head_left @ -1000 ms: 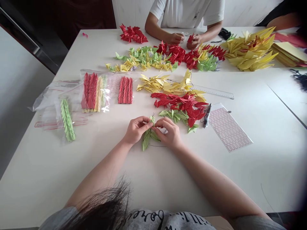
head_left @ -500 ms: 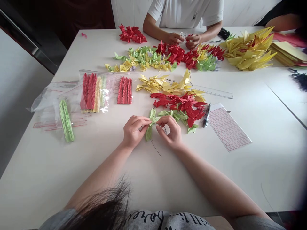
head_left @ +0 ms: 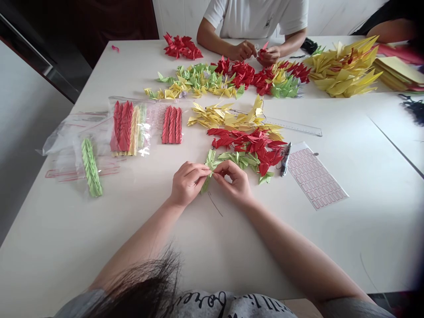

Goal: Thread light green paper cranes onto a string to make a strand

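Between my hands, a light green folded paper crane (head_left: 212, 164) is pinched by the fingertips, one piece of a green string of cranes. My left hand (head_left: 188, 180) is closed on it from the left. From the right, the thumb and forefinger of my right hand (head_left: 234, 179) meet on the same paper. My fingers hide part of it. A dark thread (head_left: 216, 205) lies on the table just below. Behind my right hand runs a row of green cranes (head_left: 243, 160), with red cranes (head_left: 251, 141) and yellow cranes (head_left: 225, 115) beyond.
Clear bags (head_left: 130, 128) with red, yellow and green strings lie left, beside a bagged green string (head_left: 92, 170). A marker (head_left: 285, 160), a label sheet (head_left: 316, 179) and a ruler (head_left: 294, 127) lie right. A person (head_left: 256, 22) opposite handles red paper.
My right fingertips have moved slightly left and in, now meeting my left fingertips at the green crane. Across the table, the person's hands have shifted and a red piece points up.
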### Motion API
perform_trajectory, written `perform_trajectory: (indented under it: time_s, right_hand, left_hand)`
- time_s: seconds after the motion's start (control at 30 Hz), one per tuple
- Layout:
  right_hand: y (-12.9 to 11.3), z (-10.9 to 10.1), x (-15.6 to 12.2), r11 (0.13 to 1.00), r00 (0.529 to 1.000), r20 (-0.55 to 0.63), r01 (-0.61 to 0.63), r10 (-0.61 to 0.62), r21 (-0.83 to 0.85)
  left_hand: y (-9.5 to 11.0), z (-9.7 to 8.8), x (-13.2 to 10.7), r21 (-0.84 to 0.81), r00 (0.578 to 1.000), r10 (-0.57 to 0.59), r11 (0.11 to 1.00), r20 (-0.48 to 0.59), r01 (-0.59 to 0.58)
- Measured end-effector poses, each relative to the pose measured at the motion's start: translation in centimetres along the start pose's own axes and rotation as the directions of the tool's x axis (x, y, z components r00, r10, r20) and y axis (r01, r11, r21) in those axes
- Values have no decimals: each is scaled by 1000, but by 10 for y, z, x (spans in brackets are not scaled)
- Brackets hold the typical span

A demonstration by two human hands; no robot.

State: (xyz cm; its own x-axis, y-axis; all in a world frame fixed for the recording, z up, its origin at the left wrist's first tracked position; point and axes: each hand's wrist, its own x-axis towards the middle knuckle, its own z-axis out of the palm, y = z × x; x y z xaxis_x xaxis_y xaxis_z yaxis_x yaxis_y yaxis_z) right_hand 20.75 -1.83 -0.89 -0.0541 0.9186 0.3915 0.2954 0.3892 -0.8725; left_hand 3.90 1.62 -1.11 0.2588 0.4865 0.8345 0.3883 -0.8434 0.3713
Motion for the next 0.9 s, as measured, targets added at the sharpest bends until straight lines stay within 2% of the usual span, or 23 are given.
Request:
perform_trajectory:
  time_s: [0.13, 0.4, 0.73, 0.9]
  right_hand:
    - [0, -1, 0, 991, 996, 22, -93, 91, 97]
    - [-1, -3, 0, 964, 984, 69, -175, 165, 200]
    - [4, -1, 0, 944, 979, 74, -204, 192, 261]
    - [4, -4, 1, 968, 991, 45, -134, 128, 210]
  left_hand:
    - [0, 0, -1, -19, 1000, -5, 1000, 18, 6]
    - [0, 0, -2, -43, 999, -39, 998, 37, 41]
    - [-2, 2, -3, -81, 999, -25, 996, 47, 29]
    - [-2, 2, -3, -140, 994, -66, 987, 88, 78]
